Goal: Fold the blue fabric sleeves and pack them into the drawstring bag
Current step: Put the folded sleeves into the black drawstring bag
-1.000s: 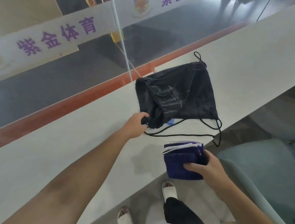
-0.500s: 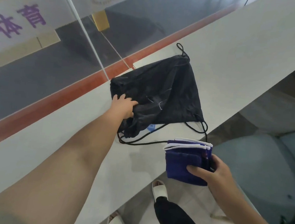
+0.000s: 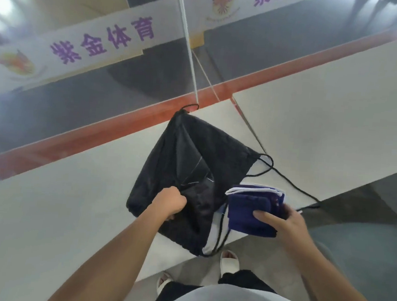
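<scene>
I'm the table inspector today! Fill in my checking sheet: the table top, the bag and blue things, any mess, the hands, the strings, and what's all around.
Surface: pale counter; the bag lies on it.
Job's things: black drawstring bag, mouth at the near edge; folded blue sleeves beside the mouth, not inside.
Clutter: nothing seen.
Hands: left hand grips the bag's mouth; right hand holds the sleeves.
Cables: black drawstring trails toward the counter's right edge.
Surroundings: banner with purple lettering, red stripe, white slipper below.
</scene>
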The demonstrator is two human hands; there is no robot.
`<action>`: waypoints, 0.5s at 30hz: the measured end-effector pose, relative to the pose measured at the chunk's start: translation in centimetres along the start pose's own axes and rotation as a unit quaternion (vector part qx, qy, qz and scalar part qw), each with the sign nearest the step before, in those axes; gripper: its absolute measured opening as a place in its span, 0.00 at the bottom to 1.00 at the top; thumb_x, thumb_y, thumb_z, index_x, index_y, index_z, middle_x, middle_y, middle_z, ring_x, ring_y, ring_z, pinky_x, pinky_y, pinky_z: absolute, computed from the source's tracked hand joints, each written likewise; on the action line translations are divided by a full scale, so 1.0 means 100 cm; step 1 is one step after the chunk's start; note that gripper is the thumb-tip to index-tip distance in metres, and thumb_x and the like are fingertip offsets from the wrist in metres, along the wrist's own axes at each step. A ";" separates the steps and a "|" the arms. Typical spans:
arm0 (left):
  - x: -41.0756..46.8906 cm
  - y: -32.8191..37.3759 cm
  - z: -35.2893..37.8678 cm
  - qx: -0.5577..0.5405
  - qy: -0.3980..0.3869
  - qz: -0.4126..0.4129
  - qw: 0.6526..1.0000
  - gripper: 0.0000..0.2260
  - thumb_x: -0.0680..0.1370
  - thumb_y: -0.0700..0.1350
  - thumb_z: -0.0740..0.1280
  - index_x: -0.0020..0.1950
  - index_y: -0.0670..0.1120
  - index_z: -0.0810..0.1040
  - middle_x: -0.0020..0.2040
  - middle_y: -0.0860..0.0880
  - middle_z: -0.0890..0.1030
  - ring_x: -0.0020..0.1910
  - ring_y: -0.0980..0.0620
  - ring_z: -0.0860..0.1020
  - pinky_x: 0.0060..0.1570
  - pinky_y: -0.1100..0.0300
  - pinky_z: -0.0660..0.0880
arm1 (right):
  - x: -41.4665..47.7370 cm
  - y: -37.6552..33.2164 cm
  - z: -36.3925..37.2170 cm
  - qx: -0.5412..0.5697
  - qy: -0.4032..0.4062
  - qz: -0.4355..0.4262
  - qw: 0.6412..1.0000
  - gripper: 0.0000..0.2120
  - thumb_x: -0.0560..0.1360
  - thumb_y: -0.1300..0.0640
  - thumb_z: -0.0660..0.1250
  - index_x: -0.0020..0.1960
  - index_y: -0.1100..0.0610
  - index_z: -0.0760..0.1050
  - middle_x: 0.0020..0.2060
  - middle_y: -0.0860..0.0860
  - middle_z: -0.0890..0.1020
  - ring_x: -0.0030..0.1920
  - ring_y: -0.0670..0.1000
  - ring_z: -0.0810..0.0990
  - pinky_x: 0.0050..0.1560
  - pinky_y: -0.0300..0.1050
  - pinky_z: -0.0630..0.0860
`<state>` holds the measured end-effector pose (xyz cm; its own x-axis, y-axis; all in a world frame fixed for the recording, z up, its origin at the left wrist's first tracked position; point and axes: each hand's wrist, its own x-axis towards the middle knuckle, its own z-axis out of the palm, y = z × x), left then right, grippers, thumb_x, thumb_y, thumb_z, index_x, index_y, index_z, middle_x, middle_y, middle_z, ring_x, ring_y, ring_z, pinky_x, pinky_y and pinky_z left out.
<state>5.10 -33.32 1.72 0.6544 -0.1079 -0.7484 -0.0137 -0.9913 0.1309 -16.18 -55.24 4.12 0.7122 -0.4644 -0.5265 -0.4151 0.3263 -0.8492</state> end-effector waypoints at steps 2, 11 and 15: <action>-0.013 -0.006 0.007 -0.094 -0.044 -0.069 0.992 0.14 0.82 0.45 0.53 0.55 0.35 0.72 0.38 0.37 0.84 0.35 0.40 0.86 0.41 0.51 0.85 | 0.006 -0.003 0.008 -0.005 -0.004 0.001 1.000 0.37 0.51 0.45 0.82 0.58 0.54 0.80 0.46 0.53 0.88 0.46 0.54 0.88 0.41 0.45 0.82; -0.035 -0.032 0.047 -0.225 0.080 0.057 0.969 0.18 0.78 0.57 0.67 0.64 0.49 0.75 0.54 0.47 0.82 0.47 0.45 0.84 0.45 0.52 0.80 | 0.010 -0.017 0.034 0.013 0.030 -0.023 0.999 0.34 0.52 0.46 0.82 0.56 0.50 0.79 0.49 0.52 0.87 0.49 0.57 0.87 0.45 0.50 0.82; -0.037 -0.047 0.075 0.005 0.120 0.125 0.985 0.33 0.72 0.63 0.72 0.71 0.50 0.67 0.64 0.46 0.73 0.64 0.43 0.74 0.57 0.47 0.75 | -0.010 -0.017 0.035 0.019 0.071 -0.035 0.997 0.36 0.52 0.45 0.82 0.58 0.52 0.79 0.51 0.54 0.87 0.50 0.57 0.87 0.45 0.50 0.81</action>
<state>-2.87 -28.87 -0.98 0.7892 -0.3285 -0.5188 -0.2034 -0.9370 0.2839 -14.16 -52.45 6.22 0.6507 -0.5981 -0.4678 -0.3429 0.3182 -0.8838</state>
